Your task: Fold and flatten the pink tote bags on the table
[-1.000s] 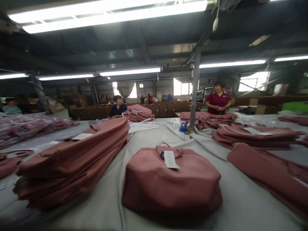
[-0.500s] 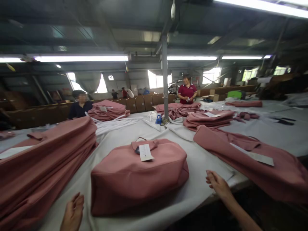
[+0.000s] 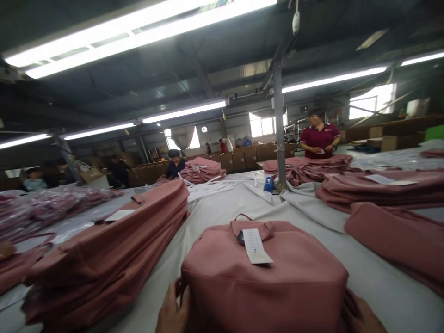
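A pink bag [image 3: 263, 286] with a thin strap loop and a white paper tag [image 3: 255, 246] on top stands upright on the white-covered table. At its lower left side my left hand [image 3: 174, 305] holds the bag's edge, fingers partly behind the material. On the opposite side my right hand [image 3: 362, 314] grips the lower right corner, its fingertips hidden by the bag. To the left lies a tall stack of folded pink bags [image 3: 114, 249].
More pink bags lie at right [image 3: 398, 240] and farther back [image 3: 381, 185]. A blue object [image 3: 268, 184] sits by a metal post [image 3: 278, 125]. A person in a maroon shirt [image 3: 319, 138] stands behind; plastic-wrapped items [image 3: 62, 203] lie far left.
Both hands have moved from apart beside the bag onto its two sides. The view has turned left and tilted, and the bag appears nearer and lower right.
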The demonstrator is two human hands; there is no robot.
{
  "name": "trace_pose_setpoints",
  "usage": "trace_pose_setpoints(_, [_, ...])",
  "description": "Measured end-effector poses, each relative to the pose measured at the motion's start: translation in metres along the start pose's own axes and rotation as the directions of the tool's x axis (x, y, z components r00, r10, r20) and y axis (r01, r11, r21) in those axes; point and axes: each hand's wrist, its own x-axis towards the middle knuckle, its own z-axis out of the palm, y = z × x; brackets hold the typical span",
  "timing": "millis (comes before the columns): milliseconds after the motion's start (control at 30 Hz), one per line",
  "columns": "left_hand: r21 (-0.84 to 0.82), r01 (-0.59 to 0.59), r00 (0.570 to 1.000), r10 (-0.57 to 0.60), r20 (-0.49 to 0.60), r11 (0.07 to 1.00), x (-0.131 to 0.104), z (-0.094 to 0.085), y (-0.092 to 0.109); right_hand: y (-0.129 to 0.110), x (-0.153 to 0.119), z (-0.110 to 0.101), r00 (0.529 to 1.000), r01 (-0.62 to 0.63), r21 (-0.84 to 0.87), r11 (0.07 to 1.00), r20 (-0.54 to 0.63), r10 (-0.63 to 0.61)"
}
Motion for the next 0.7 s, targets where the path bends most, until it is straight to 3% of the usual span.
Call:
trace_pose_setpoints(33, [0.062,-0.129,0.982,0.136,-0.132,0.990,-0.004,0.000,0.022,0.004,-0.002,-0.001,1.000,-0.007,0.029,1.000,-0.003,0.007])
trace_pose_setpoints(67, [0.135,-0.270,0.938,0.292,-0.186,0.953,-0.010,0.004,0.047,0.006,-0.005,-0.001,1.000,-0.006,0.050,0.999,0.007,0.006])
trace_pose_setpoints(100, [0.174,-0.416,0.885,0.442,-0.151,0.893,-0.018,0.011,0.074,0.005,-0.009,-0.002,1.000,0.001,0.056,0.998,0.030,-0.003])
trace_pose_setpoints(167, [0.127,-0.659,0.752,0.645,0.140,0.741,-0.040,0.037,0.128,0.001,-0.017,-0.005,0.993,0.041,0.021,0.999,0.110,-0.043])
trace_pose_setpoints(233, [0.003,-0.736,0.608,0.658,0.444,0.677,-0.068,0.074,0.176,0.000,-0.024,-0.010,0.974,0.122,-0.031,0.992,0.198,-0.114])
trace_pose_setpoints(333, [-0.098,-0.768,0.438,0.631,0.640,0.633,-0.104,0.134,0.228,0.006,-0.029,-0.015,0.932,0.249,-0.062,0.966,0.285,-0.222])
trace_pose_setpoints(400, [-0.015,-0.805,0.395,0.555,0.732,0.593,-0.114,0.167,0.250,0.010,-0.030,-0.016,0.915,0.297,-0.072,0.952,0.307,-0.263])
trace_pose_setpoints(467, [0.098,-0.830,0.395,0.455,0.798,0.549,-0.114,0.186,0.267,0.008,-0.032,-0.016,0.905,0.309,-0.091,0.947,0.334,-0.263])
trace_pose_setpoints(533, [0.143,-0.850,0.384,0.408,0.828,0.508,-0.110,0.194,0.279,-0.002,-0.035,-0.018,0.905,0.292,-0.122,0.949,0.356,-0.233])
trace_pose_setpoints(600, [0.130,-0.870,0.346,0.400,0.849,0.476,-0.104,0.196,0.286,-0.016,-0.040,-0.021,0.908,0.252,-0.153,0.956,0.380,-0.178])
trace_pose_setpoints(700, [0.111,-0.887,0.301,0.380,0.875,0.448,-0.097,0.197,0.287,-0.029,-0.041,-0.024,0.899,0.212,-0.161,0.964,0.418,-0.128])
